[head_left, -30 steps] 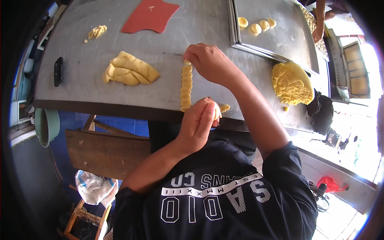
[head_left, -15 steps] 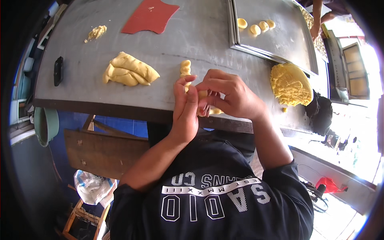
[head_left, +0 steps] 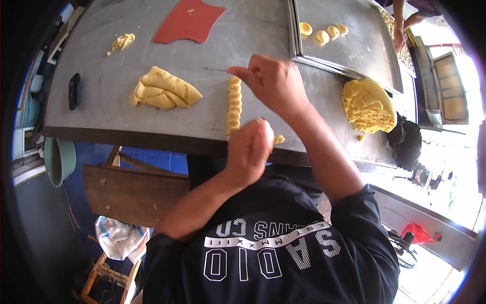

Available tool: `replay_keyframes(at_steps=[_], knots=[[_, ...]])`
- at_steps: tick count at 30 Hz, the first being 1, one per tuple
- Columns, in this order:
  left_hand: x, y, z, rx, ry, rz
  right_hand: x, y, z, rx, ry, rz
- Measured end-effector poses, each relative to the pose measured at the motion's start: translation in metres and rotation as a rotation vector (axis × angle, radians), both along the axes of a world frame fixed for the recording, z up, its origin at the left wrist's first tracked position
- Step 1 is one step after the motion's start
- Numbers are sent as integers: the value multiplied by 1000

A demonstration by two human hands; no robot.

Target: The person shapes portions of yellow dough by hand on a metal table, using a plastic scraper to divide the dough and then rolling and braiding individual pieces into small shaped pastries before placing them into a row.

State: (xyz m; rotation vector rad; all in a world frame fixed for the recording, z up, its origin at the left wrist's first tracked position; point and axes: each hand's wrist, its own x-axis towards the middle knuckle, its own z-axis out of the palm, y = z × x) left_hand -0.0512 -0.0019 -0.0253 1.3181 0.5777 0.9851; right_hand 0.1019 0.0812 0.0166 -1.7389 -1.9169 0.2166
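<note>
A row of small pale-yellow dough pieces point(head_left: 234, 104) runs up the metal table from the near edge. Over its far end is my right hand point(head_left: 277, 83), its fingers curled in and thumb stretched to the left, close to the last piece. A pale bit of dough point(head_left: 259, 74) shows between its fingers. My left hand point(head_left: 249, 151), slightly blurred, is closed in a fist over the table's near edge, covering the row's near end; whatever it holds is hidden. Just right of that fist lies a short strip of dough point(head_left: 279, 139). A large folded dough lump point(head_left: 164, 88) rests to the left.
A metal tray point(head_left: 349, 55) with several round dough pieces stands at the far right, near another person's hand point(head_left: 399, 38). A rough yellow mass point(head_left: 368, 106) sits before it. Farther left are a red scraper sheet point(head_left: 190, 21), crumbly scraps point(head_left: 122, 43) and a black object point(head_left: 74, 91).
My hands have separated. The right one has moved up to the row's far end; the left has closed and dropped slightly right. More of the dough row shows.
</note>
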Motion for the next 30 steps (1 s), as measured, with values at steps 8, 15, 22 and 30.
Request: replay_keyframes(at_steps=[8,15,22,30], knots=[[12,-8,-4,-11,-212,-19,14,41,-26,-307,169,201],[8,-10,-2,-73,-44,-93,16,24,-25,-166,204,169],[8,2,-1,-442,-398,14,32,-60,22,-173,466,519],[7,-28,-14,-79,-162,129,-9,-91,29,20,270,163]])
